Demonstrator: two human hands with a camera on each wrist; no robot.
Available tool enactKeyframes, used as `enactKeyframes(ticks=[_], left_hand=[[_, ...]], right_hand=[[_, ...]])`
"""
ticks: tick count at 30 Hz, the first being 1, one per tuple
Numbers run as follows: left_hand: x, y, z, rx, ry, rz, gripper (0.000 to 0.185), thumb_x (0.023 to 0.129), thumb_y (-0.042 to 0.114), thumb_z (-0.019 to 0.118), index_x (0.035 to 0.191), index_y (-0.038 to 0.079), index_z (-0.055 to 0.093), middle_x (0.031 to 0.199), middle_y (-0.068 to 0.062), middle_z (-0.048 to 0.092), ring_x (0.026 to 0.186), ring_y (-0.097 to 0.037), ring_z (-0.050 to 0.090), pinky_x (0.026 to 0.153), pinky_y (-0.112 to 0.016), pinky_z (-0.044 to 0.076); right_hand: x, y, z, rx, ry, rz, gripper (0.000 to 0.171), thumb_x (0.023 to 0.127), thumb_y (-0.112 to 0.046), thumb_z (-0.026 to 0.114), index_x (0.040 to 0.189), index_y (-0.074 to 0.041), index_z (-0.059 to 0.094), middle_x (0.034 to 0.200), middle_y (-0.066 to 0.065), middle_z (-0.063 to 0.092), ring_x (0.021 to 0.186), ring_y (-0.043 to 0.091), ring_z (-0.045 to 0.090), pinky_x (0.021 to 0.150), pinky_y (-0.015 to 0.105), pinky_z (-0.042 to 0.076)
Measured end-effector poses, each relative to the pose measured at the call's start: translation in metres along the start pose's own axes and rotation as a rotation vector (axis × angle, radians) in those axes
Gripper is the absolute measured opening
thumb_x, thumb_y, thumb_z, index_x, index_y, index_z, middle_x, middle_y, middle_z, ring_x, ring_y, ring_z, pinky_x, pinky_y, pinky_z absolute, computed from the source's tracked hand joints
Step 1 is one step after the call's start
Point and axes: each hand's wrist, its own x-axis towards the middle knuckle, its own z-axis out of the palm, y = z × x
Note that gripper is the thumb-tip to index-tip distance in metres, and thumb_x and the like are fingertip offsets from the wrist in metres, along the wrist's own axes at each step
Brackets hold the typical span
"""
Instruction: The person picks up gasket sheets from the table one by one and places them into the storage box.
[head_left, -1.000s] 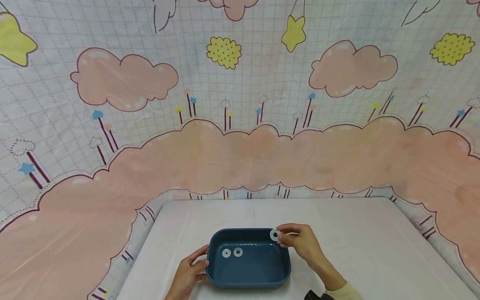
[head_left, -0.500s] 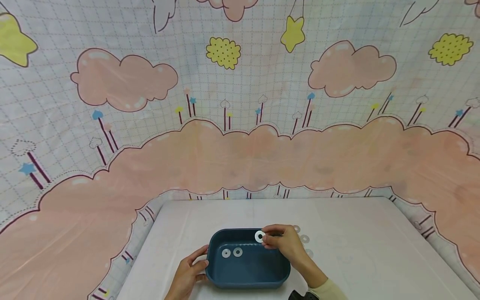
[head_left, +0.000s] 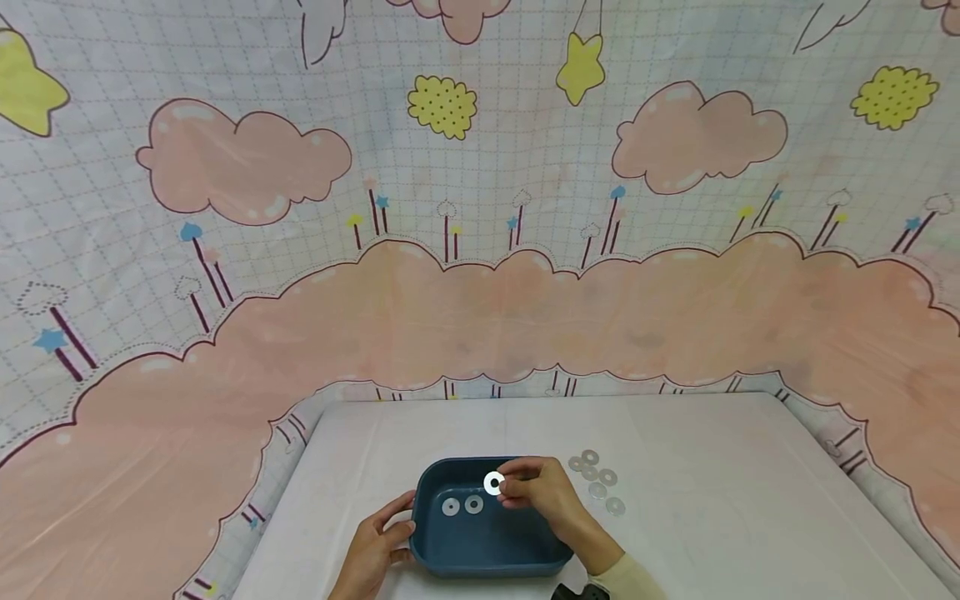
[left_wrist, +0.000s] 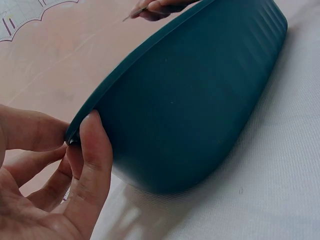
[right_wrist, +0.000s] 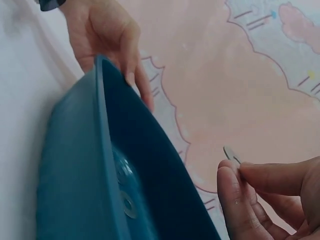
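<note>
The cloth [head_left: 480, 250] behind the hands carries pink clouds, yellow stars and a grid; no writing shows anywhere. The white table [head_left: 712, 500] bears a dark teal tub [head_left: 480, 554], smooth and round-cornered, its near rim cut off by the right hand [head_left: 543, 492]. The left hand [head_left: 371, 554] grips the tub's left rim, thumb outside, fingers curled. The right hand pinches a flat white washer [head_left: 493, 483] by its edge above the tub. Two washers [head_left: 461, 506] lie inside, left of it. Five loose washers [head_left: 596, 481] lie right of it, small and faint.
</note>
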Motion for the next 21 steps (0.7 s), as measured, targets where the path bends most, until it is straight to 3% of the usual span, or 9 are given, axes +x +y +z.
enactKeyframes(ticks=[13, 21], left_hand=[[0.001, 0.001, 0.0, 0.0, 0.012, -0.001, 0.06, 0.091, 0.005, 0.06, 0.147, -0.003, 0.04, 0.137, -0.02, 0.046, 0.09, -0.019, 0.059, 0.066, -0.033, 0.054], [0.002, 0.0, 0.0, -0.004, 0.008, 0.001, 0.06, 0.09, 0.005, 0.06, 0.146, -0.004, 0.041, 0.125, -0.009, 0.054, 0.086, -0.018, 0.059, 0.066, -0.032, 0.054]], right_hand=[[0.008, 0.01, 0.027, -0.005, -0.045, 0.049, 0.022, 0.086, 0.002, 0.067, 0.107, 0.01, 0.068, 0.083, 0.009, 0.072, 0.069, 0.016, 0.073, 0.065, 0.028, 0.059], [0.014, 0.02, 0.041, -0.008, -0.059, 0.109, 0.022, 0.085, 0.003, 0.066, 0.105, 0.009, 0.07, 0.079, 0.01, 0.071, 0.065, 0.013, 0.07, 0.063, 0.03, 0.059]])
